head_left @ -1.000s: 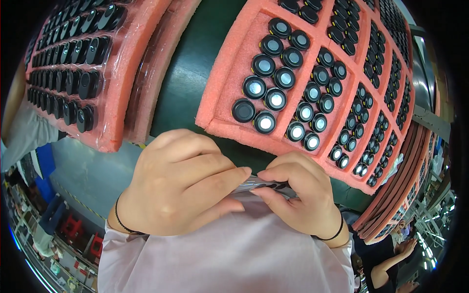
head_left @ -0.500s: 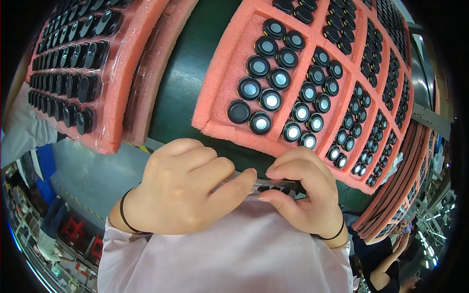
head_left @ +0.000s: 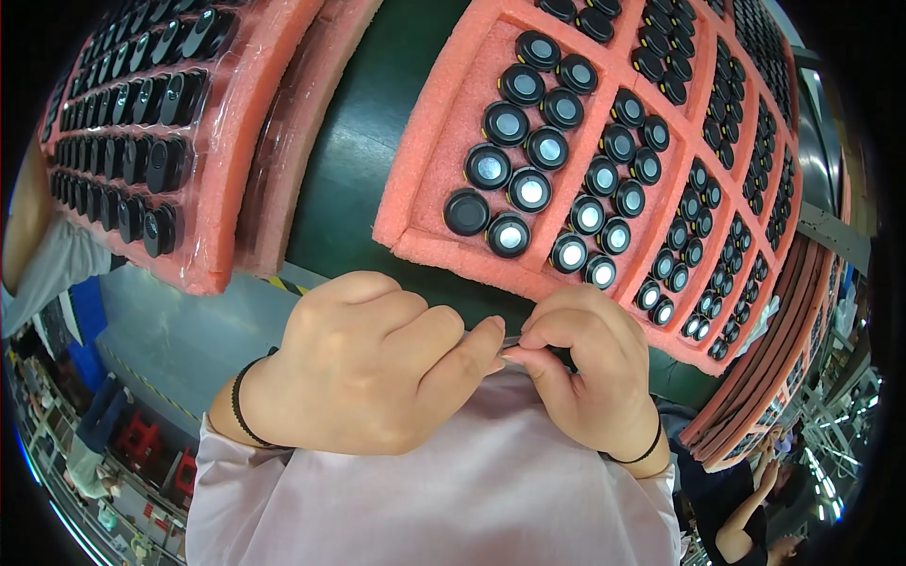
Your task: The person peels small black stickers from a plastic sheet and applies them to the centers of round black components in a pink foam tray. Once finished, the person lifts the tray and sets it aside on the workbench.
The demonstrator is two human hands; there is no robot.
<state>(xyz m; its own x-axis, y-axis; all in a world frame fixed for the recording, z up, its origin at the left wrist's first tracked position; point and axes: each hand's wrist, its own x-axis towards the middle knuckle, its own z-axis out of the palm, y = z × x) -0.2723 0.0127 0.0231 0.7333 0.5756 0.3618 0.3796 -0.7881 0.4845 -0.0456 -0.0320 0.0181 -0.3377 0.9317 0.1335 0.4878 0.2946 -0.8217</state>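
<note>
My left hand [head_left: 363,373] is closed, its back toward me, with index finger and thumb pressed together near the right hand. My right hand [head_left: 590,363] is closed too, its thumb and index finger pinched and almost touching the left fingertips. Between the two pinches only a thin, pale edge shows; the rest of what they hold is hidden by the fingers. Both hands are in front of my body, just below the near edge of a pink foam tray [head_left: 401,203]. In its compartments stand round black parts [head_left: 488,167], most with a silvery disc on top.
Another pink foam tray [head_left: 222,212], lined with clear plastic, holds rows of black oval parts [head_left: 167,164] at the left. A green work surface [head_left: 344,156] lies between the trays. Several pink trays [head_left: 755,368] are stacked at the right. Other people are beyond, at both sides.
The fingers of both hands have drawn closer together. The small dark pieces and clear film seen between them before are now hidden. My right thumb and index finger have closed into a pinch.
</note>
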